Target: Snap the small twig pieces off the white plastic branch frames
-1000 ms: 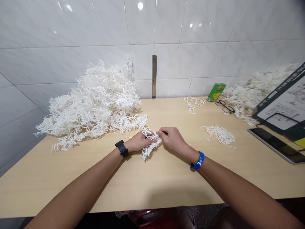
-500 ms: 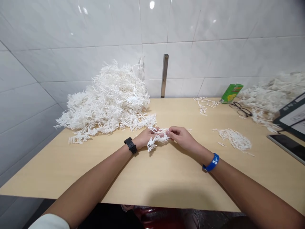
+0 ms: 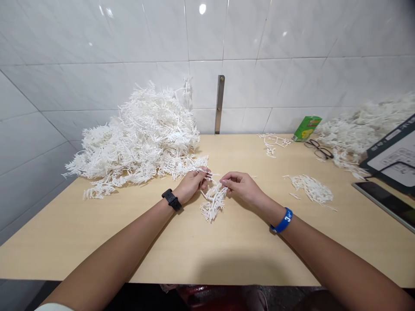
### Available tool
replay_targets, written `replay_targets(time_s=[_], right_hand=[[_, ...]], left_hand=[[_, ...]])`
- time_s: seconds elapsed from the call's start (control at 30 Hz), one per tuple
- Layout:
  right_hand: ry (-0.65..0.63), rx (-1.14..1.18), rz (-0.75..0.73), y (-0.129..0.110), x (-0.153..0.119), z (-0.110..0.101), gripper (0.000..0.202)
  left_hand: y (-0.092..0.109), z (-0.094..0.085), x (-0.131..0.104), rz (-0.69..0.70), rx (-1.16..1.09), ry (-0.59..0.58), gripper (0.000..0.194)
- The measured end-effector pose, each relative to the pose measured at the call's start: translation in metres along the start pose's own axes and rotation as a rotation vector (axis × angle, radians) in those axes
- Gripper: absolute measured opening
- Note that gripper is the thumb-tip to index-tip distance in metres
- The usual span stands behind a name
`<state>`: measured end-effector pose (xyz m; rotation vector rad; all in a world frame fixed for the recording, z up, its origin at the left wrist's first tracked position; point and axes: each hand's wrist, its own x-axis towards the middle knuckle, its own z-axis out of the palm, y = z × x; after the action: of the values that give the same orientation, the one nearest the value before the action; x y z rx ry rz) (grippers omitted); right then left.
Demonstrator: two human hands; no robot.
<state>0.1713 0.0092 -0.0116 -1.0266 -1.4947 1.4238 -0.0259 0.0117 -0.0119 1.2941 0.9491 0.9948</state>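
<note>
My left hand (image 3: pixel 193 183), with a black watch on its wrist, pinches a thin white branched strand near the middle of the table. From between the hands hangs a white branched sprig (image 3: pixel 214 202), its fine tips spread downward over the tabletop. My right hand (image 3: pixel 239 185), wearing a blue wristband, has thumb and forefinger closed on the sprig's upper right edge. A large heap of similar white branched strands (image 3: pixel 139 134) rises just beyond my left hand. To the right lies a small flat pile of short white pieces (image 3: pixel 313 189).
Against the tiled wall stand a green carton (image 3: pixel 307 128) and a metal strip (image 3: pixel 219 105). Eyeglasses (image 3: pixel 319 149), another white heap (image 3: pixel 356 125), a phone (image 3: pixel 385 201) and a dark-framed panel (image 3: pixel 394 155) occupy the right side. Loose white bits (image 3: pixel 274 141) lie near the carton.
My hands have moved apart slightly, the left going left and up. The white sprig now hangs lower and more spread out between them. The whole view has shifted a little.
</note>
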Motion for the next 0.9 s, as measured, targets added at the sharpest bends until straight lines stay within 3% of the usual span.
replay_targets(time_s=[0.23,0.5,0.7,0.9], right_hand=[[0.055,0.050,-0.004,-0.004,-0.002,0.004,0.028],[0.024,-0.331,-0.250,-0.004,-0.011,0.009,0.013],[0.054,-0.597,-0.462,-0.003,-0.013,0.010,0.018],[0.058,-0.766,-0.460,-0.005,-0.013,0.010,0.014]], left_hand=[[0.005,0.005,-0.004,-0.073,0.156,-0.121,0.049],[0.014,0.007,-0.007,-0.090,0.238,-0.145,0.042],[0.011,0.005,-0.006,-0.073,0.291,-0.206,0.041],[0.006,0.003,-0.007,-0.039,0.300,-0.274,0.041]])
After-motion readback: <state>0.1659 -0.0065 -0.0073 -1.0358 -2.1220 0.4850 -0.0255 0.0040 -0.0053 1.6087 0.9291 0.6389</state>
